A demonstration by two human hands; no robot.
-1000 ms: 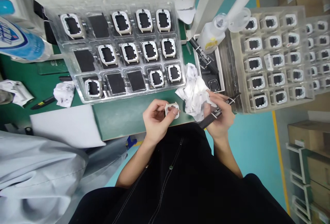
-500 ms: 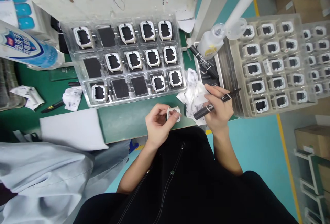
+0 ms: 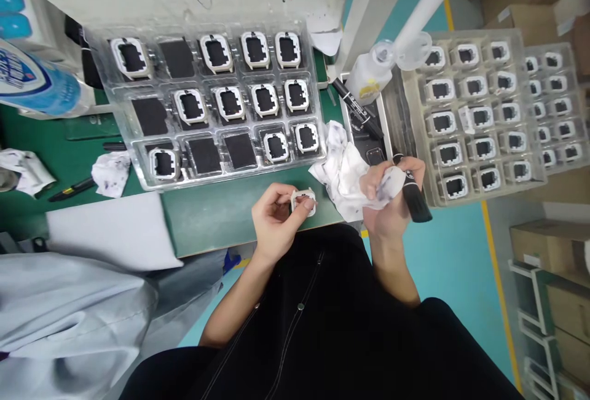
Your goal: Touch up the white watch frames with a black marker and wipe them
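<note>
My left hand pinches a small white watch case at the table's front edge, with the thumb lying across its opening. In my right hand are a black marker pen, its thick end pointing down to the right, and part of a crumpled white cloth with dark stains. A bunched tip of the cloth shows between the fingers, while the rest lies on the table. Behind my hands is a clear plastic tray with similar cases in many compartments; several compartments show only black pads.
More trays of cases are on the right. Another marker lies beside a clear bottle near a post. On the left are a blue-white bottle, a stained wipe, a pen, a white sheet and a person's grey-blue clothing.
My right hand has taken hold of part of the cloth, and the marker in it has swung round to point down to the right. My left hand still holds the case. The view has shifted slightly.
</note>
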